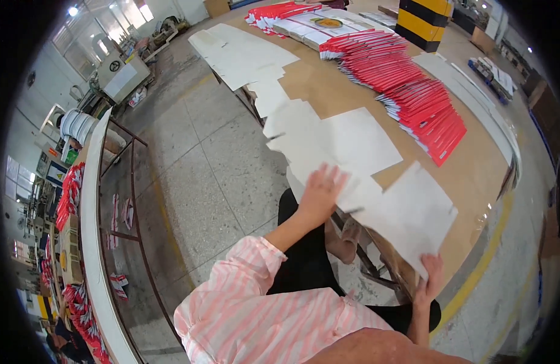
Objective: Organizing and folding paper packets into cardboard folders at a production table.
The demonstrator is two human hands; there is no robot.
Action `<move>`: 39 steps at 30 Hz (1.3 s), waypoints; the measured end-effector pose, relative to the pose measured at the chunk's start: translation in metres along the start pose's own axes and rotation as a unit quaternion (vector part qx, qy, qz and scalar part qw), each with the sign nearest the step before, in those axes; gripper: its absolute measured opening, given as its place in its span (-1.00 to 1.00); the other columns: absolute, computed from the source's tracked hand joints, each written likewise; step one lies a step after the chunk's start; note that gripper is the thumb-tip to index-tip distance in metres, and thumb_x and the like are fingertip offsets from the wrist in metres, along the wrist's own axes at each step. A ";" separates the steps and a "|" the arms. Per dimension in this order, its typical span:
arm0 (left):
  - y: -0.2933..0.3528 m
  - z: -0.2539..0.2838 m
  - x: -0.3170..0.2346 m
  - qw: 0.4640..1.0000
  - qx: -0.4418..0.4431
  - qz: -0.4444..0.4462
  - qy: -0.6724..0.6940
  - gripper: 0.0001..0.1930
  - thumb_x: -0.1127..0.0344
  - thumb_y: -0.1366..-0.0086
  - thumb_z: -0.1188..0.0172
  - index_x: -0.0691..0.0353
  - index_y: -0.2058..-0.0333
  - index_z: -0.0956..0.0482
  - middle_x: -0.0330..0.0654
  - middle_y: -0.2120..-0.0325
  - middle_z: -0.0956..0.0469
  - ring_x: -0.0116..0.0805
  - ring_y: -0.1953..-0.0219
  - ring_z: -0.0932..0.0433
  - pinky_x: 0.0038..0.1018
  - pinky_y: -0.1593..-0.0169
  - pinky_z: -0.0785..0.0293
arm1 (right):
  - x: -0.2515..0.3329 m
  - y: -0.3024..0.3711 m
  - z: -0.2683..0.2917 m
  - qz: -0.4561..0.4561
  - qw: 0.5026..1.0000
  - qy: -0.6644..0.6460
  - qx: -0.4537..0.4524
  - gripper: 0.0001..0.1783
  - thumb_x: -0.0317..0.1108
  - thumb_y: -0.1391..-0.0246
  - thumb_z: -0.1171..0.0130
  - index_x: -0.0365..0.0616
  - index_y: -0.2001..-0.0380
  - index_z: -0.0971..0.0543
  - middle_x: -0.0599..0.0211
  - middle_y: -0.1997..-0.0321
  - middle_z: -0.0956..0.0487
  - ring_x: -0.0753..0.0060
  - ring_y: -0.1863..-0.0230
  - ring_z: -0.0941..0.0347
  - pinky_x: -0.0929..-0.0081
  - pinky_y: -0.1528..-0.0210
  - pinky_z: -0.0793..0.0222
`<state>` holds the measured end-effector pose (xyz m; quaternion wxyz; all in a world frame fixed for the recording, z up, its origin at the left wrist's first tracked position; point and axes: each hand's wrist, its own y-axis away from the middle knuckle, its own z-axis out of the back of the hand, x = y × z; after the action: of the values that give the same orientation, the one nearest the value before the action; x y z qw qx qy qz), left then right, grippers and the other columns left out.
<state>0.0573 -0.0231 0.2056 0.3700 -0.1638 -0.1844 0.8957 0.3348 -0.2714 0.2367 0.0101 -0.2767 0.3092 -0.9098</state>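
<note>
A large white paper sheet (420, 209) with cut, notched edges lies along the near side of the brown table, its near corner hanging over the edge. My right hand (432, 276) pinches that corner between thumb and fingers. Over the sheet's left part my left hand (324, 191) is spread, fingers apart and a little blurred, with nothing in it. Whether its palm presses on the paper I cannot tell. Another white sheet (362, 142) with square corners lies just beyond, next to more notched white sheets (243, 57) stretching to the far left.
A long fanned row of red and white folded packages (407, 91) runs across the brown tabletop (468, 194). White bundles (328, 25) stand at the far end near a yellow-and-black pillar (422, 24). A narrow table (101, 242) on a metal frame is at the left.
</note>
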 end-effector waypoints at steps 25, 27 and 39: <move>-0.006 -0.099 -0.205 0.939 0.087 -0.032 0.331 -0.57 0.30 0.01 -0.23 0.34 0.13 -0.45 0.03 0.02 -0.37 0.08 -0.07 -0.30 -0.07 -0.14 -0.22 | -0.063 0.099 0.011 -0.343 0.871 0.351 0.027 -0.30 -0.32 0.06 -0.18 -0.06 -0.23 -0.32 0.02 -0.32 -0.23 -0.12 -0.33 -0.11 0.03 -0.33 -0.03; 0.009 -0.097 -0.211 0.951 0.067 -0.134 0.271 -0.60 0.35 -0.02 -0.18 0.34 0.12 -0.44 0.02 0.00 -0.37 0.08 -0.11 -0.28 -0.06 -0.18 -0.19 | -0.061 0.097 -0.002 -0.308 0.853 0.421 0.024 -0.35 -0.29 -0.01 -0.08 0.02 -0.25 -0.32 0.11 -0.33 -0.23 -0.08 -0.36 -0.08 -0.03 -0.35 0.04; -0.004 -0.100 -0.164 0.912 0.136 -0.109 0.372 -0.64 0.43 -0.05 -0.21 0.14 0.11 -0.61 -0.03 0.05 -0.44 -0.04 0.09 -0.44 -0.17 0.00 -0.35 | -0.027 0.090 0.051 -0.357 0.716 -0.291 -0.524 -0.27 -0.46 -0.10 -0.18 -0.25 -0.28 -0.09 0.15 -0.13 -0.35 0.32 -0.06 -0.37 0.35 -0.14 -0.29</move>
<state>0.2132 -0.1180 0.1454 0.5258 -0.4123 0.0730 0.7404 0.3700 -0.3674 0.2053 -0.3725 -0.5789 0.5964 -0.4128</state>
